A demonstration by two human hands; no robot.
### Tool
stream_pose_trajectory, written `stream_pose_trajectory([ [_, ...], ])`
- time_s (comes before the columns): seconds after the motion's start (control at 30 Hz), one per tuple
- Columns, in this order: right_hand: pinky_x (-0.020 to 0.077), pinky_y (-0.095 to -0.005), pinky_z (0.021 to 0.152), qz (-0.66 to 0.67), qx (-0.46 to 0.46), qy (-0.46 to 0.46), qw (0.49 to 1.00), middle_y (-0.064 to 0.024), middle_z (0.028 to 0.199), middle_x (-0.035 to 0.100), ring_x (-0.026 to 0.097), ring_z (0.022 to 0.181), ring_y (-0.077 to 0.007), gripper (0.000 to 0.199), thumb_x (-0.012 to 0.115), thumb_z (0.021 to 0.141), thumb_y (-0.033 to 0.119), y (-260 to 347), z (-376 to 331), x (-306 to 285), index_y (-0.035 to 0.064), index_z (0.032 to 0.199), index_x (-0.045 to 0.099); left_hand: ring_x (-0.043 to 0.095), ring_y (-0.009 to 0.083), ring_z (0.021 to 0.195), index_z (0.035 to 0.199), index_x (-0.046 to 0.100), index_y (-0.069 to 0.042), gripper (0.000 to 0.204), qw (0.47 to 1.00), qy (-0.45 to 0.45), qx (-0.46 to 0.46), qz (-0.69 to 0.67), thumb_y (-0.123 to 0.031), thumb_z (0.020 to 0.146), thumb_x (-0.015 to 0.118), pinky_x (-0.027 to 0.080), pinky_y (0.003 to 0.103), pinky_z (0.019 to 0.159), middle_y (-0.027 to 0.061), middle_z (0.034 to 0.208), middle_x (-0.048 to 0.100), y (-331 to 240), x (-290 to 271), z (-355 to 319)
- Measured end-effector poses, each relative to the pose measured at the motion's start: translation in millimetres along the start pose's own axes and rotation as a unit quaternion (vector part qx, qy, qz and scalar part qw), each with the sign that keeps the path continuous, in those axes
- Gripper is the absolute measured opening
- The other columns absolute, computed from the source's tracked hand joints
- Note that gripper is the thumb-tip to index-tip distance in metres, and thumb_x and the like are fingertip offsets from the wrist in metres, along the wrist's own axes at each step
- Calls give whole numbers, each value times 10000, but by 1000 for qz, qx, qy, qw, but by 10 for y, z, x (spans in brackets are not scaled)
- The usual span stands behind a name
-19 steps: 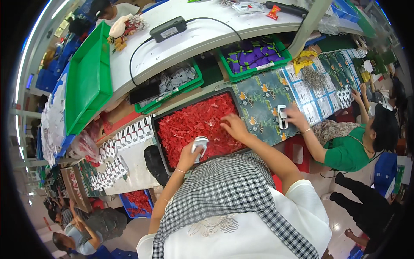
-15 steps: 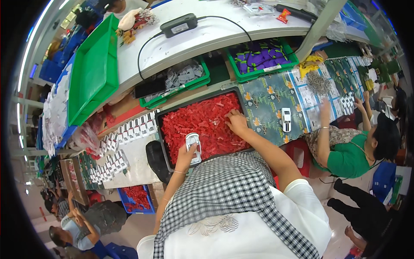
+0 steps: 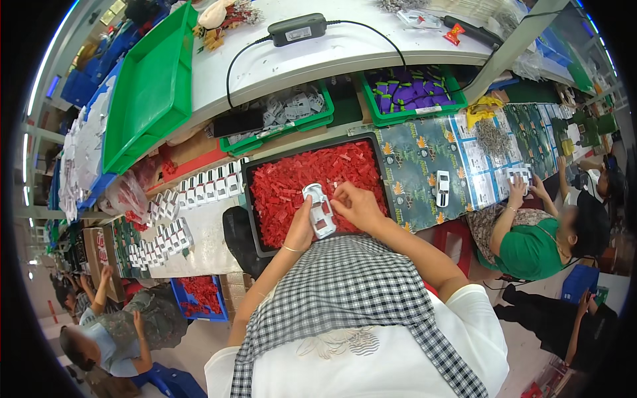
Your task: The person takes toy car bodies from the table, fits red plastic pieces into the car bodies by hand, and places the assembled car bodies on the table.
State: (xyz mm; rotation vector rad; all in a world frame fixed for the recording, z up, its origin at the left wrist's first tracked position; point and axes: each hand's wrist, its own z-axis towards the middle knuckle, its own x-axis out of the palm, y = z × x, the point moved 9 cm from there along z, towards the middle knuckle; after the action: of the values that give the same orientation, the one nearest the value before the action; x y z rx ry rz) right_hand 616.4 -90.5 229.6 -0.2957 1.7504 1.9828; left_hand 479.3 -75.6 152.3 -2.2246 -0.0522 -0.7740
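Both hands now on white toy car (image 3: 320,210) | over red-parts tray (image 3: 251,199)

Glossy white plastic toy car (image 3: 320,210); matt red plastic bits (image 3: 292,186) in a smooth black plastic tray (image 3: 247,199); shiny green plastic bin (image 3: 149,93); checked cloth apron (image 3: 345,285); smooth white table (image 3: 371,50).

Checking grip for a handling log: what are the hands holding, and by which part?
The left hand grips a small white toy car body along its side; the right hand touches its upper end.
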Motion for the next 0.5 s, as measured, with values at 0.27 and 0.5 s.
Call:
stream_pose_trajectory([
  [0.27,499,-374,687,-86,9,200,976,-121,953,621,628,795,-279,346,703,730,180,85,-158,417,56,1038,605,551,179,971,1168,486,-51,391,998,33,-17,41,-372,986,356,475,344,826,71,1078,561,275,-176,177],
  [0.5,490,-361,654,-176,-77,166,967,-55,922,533,536,910,-233,245,663,719,101,186,-157,472,77,962,635,571,142,862,1172,475,-38,436,1000,6,-14,16,-401,991,315,532,301,684,71,1039,555,215,-218,90],
])
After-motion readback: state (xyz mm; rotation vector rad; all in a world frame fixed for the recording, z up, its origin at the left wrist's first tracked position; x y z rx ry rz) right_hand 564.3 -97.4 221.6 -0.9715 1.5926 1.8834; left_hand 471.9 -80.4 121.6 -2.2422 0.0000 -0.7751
